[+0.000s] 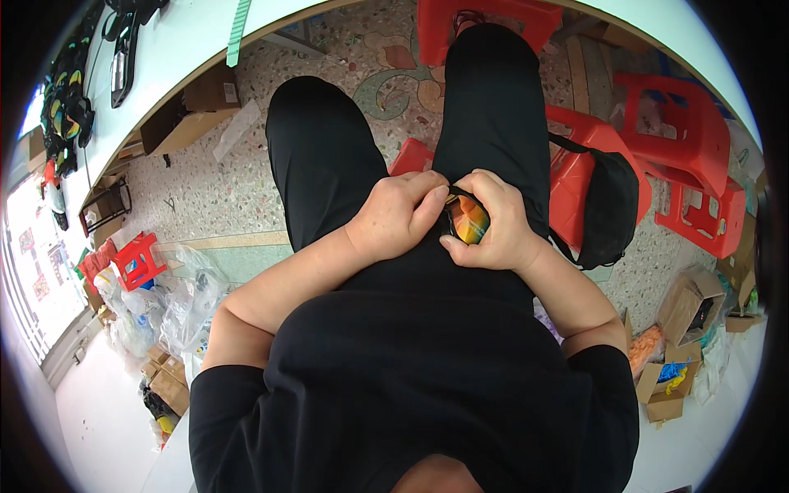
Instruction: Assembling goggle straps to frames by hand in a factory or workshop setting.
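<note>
Over my lap I hold a pair of goggles (470, 222) with a shiny orange, yellow and green mirrored lens and a black edge. My right hand (503, 223) wraps round the lens side, with the thumb below and the fingers above. My left hand (394, 215) is closed at the left end of the black edge, its thumb and fingertips pressed together there. Both hands cover much of the goggles, so their full outline is hidden.
A white table (185, 41) curves across the top, with a pile of black goggles (67, 115) and a green strip (238, 33) on it. Red stools (674, 123) stand right, one bearing a black bag (612, 205). Cardboard boxes (690, 304) and plastic bags (193, 296) lie about the floor.
</note>
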{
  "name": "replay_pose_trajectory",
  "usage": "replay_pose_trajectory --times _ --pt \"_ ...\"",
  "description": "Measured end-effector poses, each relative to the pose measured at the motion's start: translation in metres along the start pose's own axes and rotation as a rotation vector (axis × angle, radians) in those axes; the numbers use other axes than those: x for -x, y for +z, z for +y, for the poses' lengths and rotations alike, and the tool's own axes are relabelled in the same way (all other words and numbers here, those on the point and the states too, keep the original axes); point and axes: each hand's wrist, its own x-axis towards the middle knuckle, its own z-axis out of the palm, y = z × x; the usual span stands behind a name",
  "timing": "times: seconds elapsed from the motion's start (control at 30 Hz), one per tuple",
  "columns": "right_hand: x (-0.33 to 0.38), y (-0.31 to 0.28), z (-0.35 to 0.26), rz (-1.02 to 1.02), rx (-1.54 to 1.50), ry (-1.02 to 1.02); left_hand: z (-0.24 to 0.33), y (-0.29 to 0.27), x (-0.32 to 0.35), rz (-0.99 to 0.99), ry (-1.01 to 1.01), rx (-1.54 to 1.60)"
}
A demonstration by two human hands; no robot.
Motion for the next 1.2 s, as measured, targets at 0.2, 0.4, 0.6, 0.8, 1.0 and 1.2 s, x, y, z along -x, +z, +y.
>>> replay_pose_trajectory --times 0.2,0.4,0.6,0.8,1.0,1.2 --pt "0.003 0.002 -0.004 -0.006 0.039 -0.005 -0.004 0.001 0.004 -0.029 -0.004 0.049" --pt "0.006 -0.017 -0.027 -0.154 -0.068 0.152 0.020 -0.025 0.028 -0.147 0.037 -0.111" --pt "0.030 -0.017 -0.038 -0.105 -0.121 0.167 0.021 -0.037 0.049 -0.253 0.106 -0.012" --pt "0.052 -0.004 -0.036 -0.084 -0.418 0.289 0.021 -0.034 0.060 -0.226 0.054 0.076" --pt "0.060 0.017 -0.045 0.061 -0.729 0.497 0.015 -0.021 0.069 -0.127 0.060 0.118" --pt "0.048 0.029 -0.044 0.260 -0.263 0.300 0.023 -0.006 0.058 0.083 0.152 -0.035"
